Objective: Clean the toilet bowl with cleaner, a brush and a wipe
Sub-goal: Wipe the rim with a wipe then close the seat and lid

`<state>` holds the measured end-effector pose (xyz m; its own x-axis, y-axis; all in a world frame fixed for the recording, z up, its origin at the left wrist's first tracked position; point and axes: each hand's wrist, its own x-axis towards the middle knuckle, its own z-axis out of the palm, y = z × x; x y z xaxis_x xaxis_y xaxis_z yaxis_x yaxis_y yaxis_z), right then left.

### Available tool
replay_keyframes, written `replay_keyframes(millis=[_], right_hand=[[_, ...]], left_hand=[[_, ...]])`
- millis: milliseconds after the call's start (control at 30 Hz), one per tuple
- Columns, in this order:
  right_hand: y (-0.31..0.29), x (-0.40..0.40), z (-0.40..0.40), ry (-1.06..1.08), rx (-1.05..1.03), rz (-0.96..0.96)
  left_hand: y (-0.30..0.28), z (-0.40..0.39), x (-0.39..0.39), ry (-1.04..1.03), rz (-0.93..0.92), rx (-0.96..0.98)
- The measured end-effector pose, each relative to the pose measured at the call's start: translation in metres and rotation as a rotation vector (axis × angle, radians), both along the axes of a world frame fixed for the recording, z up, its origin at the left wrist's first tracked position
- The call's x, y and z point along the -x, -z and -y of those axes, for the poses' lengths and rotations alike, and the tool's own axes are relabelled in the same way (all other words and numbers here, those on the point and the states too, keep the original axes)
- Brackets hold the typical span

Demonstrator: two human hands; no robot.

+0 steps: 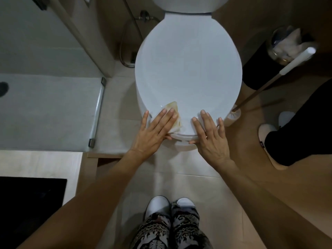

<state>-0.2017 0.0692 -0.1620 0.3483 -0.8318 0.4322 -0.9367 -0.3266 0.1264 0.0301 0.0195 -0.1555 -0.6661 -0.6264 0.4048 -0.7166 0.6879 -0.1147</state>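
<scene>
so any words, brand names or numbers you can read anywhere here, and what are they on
None can be read.
Toilet lid: plain white, no brand mark visible.
Wipe under the left hand: stained, no print.
Slipper at the right edge: a small dark tag with red marks, too small and blurred to read.
Toilet brush and bin: no label visible.

Closed toilet lid (188, 56), left hand (154, 132) pressing stained wipe (175, 115), right hand (212, 135) flat on lid edge
</scene>
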Motion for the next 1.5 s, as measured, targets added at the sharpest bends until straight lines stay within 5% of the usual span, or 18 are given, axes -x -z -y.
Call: replay_keyframes(millis=[433, 667, 1100, 1500], right_hand=[[0.053, 0.004, -0.010, 0.000, -0.040, 0.023], [0.032, 0.007, -0.009, 0.069, -0.272, 0.062], [-0.114, 0.001, 0.001, 0.266, -0.975, 0.063], [-0.260, -0.012, 0.069, 0.288, -1.080, 0.008]], left_hand=[[0.058, -0.010, 0.001, -0.019, 0.003, 0.025], [0.037, -0.010, 0.000, -0.034, 0.067, -0.112], [-0.113, 0.002, 0.010, -0.235, 0.260, -0.511], [-0.241, 0.022, 0.009, -0.583, -0.111, -0.733]])
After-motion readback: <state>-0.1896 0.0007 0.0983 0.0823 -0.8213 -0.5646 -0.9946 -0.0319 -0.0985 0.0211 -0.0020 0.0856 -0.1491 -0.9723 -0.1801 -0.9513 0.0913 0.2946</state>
